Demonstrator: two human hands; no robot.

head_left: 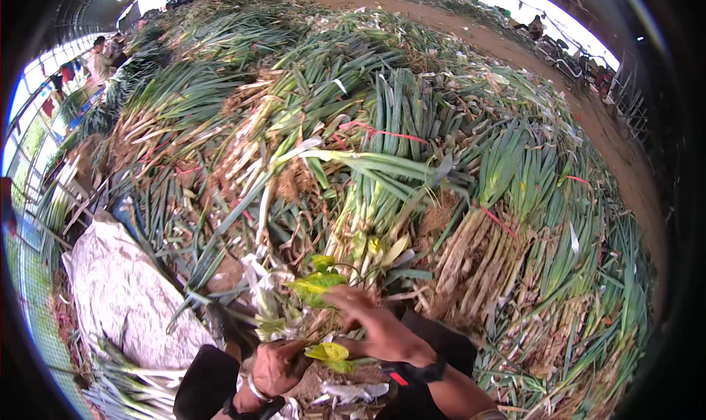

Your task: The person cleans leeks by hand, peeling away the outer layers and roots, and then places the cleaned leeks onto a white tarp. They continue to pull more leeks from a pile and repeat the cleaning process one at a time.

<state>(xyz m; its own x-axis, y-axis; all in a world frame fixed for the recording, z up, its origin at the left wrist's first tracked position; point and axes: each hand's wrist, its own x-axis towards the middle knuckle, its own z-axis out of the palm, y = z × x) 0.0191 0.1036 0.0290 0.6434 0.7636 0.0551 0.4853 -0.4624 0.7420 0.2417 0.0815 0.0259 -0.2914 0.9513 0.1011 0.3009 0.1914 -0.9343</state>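
My left hand (276, 367), with a bangle at its wrist, is low in the middle with its fingers curled closed; what they grip is hidden. My right hand (386, 333), wearing a dark band, reaches in from the right with its fingers stretched leftward, apart from the thumb. Yellow-green leaves (316, 286) lie at its fingertips; I cannot tell whether they touch. Between the two hands is another yellow-green leaf (329, 352). Just beyond, green onion stalks (360, 221) lie with pale ends toward me.
A white woven sack (129, 299) lies at the left. Bundles of green onions (482, 251) with red ties spread all around, over loose leaves and roots. A dirt path (507, 48) curves along the far right. Another person (99, 61) is at the far left, by the fence.
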